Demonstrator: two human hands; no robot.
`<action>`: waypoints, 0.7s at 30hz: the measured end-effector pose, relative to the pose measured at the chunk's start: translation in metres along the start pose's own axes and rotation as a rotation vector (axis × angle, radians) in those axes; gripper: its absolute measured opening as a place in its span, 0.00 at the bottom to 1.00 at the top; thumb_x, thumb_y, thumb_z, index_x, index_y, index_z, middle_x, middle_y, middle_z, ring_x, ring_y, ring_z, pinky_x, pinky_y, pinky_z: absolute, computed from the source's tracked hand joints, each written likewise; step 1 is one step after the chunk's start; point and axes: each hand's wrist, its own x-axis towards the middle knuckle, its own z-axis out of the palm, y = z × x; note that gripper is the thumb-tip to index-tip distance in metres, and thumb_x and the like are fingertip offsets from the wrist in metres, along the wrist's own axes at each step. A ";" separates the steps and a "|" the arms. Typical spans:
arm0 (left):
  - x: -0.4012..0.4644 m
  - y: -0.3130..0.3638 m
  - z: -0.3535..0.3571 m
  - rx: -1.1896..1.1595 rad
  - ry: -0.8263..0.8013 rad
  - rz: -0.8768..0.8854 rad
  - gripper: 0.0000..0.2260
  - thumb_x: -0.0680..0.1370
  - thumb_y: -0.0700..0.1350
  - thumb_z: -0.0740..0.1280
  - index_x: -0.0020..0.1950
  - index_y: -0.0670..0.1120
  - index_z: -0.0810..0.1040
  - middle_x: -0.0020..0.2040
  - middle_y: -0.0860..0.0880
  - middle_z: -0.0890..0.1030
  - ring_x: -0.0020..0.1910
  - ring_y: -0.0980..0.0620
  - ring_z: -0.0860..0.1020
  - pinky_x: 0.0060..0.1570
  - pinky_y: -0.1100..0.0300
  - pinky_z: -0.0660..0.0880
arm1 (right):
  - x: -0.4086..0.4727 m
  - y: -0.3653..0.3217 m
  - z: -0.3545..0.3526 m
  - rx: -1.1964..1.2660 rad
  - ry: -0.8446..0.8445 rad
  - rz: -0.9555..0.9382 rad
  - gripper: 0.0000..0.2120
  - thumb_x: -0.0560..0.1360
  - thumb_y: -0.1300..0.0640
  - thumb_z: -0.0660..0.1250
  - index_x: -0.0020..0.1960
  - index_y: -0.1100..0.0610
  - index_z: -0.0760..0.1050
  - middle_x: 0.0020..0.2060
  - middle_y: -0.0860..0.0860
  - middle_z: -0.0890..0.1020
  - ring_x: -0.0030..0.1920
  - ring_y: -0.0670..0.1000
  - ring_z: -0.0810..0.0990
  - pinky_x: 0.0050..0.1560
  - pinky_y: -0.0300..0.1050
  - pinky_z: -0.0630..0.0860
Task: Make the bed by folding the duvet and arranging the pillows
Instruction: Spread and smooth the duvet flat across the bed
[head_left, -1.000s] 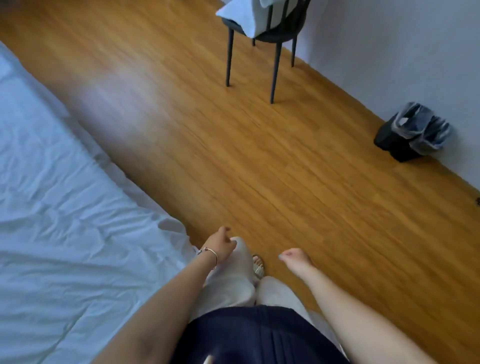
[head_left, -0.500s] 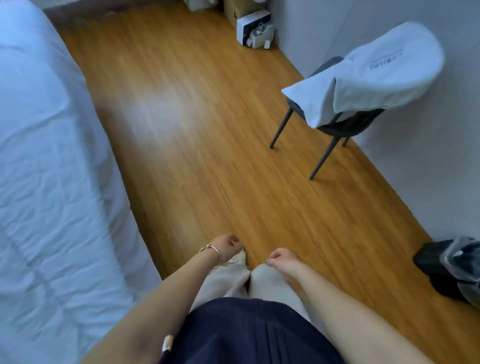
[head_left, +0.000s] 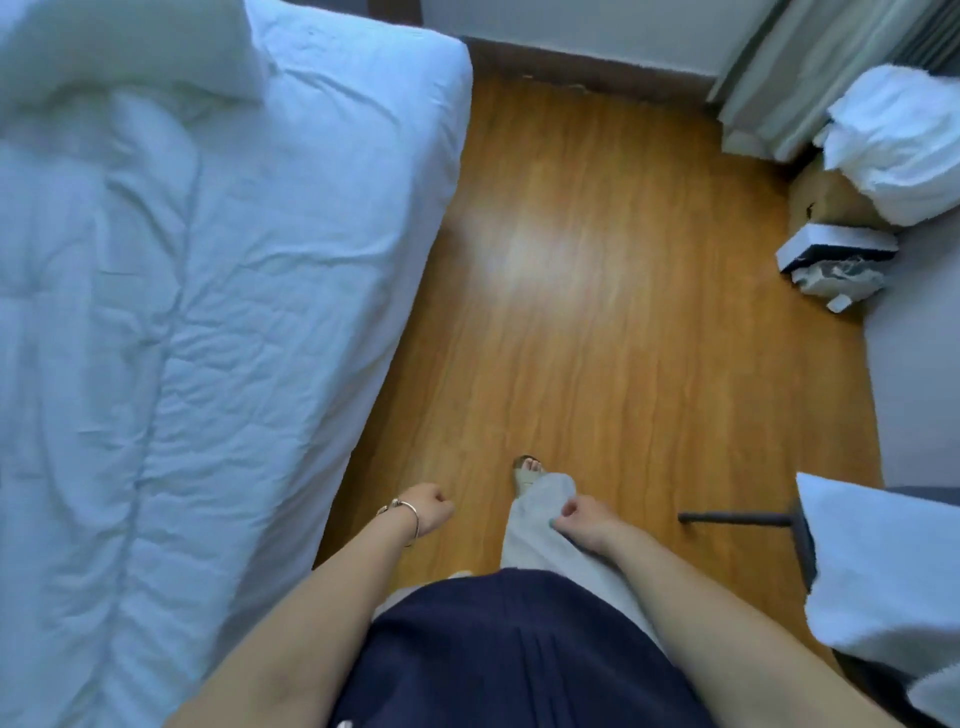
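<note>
The bed (head_left: 415, 218) fills the left side, covered by a wrinkled white duvet (head_left: 182, 338) that lies spread out flat. A white pillow (head_left: 130, 47) rests at the bed's far end, top left. My left hand (head_left: 428, 512), with a bracelet on its wrist, hangs over the floor just right of the bed's edge, fingers curled with nothing in them. My right hand (head_left: 579, 517) hangs beside my pale trouser leg, fingers also curled and empty. Neither hand touches the bedding.
Wooden floor (head_left: 597, 312) runs between the bed and the right wall. A dark chair (head_left: 802, 540) draped with white cloth (head_left: 883, 571) stands at my right. Boxes (head_left: 831, 249) and a white bundle (head_left: 904, 140) sit at the far right by a curtain (head_left: 795, 67).
The view has swung left toward the head of the bed; the chair has slid from ahead to my right, and the bin is out of sight. One foot is now forward. Both hands stay empty.
</note>
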 end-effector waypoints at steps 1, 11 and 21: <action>0.004 0.011 -0.014 -0.068 0.053 -0.034 0.14 0.79 0.51 0.60 0.59 0.46 0.76 0.54 0.47 0.79 0.52 0.49 0.77 0.52 0.55 0.75 | 0.013 -0.014 -0.029 -0.122 -0.014 -0.026 0.12 0.74 0.48 0.64 0.51 0.54 0.75 0.48 0.53 0.80 0.46 0.51 0.77 0.49 0.46 0.74; 0.046 0.054 -0.134 -0.626 0.339 -0.198 0.14 0.78 0.51 0.63 0.62 0.48 0.75 0.57 0.52 0.78 0.56 0.51 0.77 0.55 0.58 0.73 | 0.101 -0.262 -0.163 -0.512 -0.111 -0.432 0.24 0.78 0.45 0.65 0.66 0.59 0.72 0.62 0.55 0.76 0.60 0.55 0.76 0.56 0.47 0.74; 0.122 -0.058 -0.337 -0.797 0.500 -0.302 0.18 0.77 0.52 0.62 0.66 0.49 0.71 0.64 0.47 0.74 0.58 0.47 0.74 0.58 0.54 0.72 | 0.158 -0.523 -0.157 -1.102 -0.019 -0.698 0.20 0.79 0.48 0.61 0.68 0.54 0.69 0.65 0.53 0.72 0.65 0.55 0.69 0.59 0.50 0.71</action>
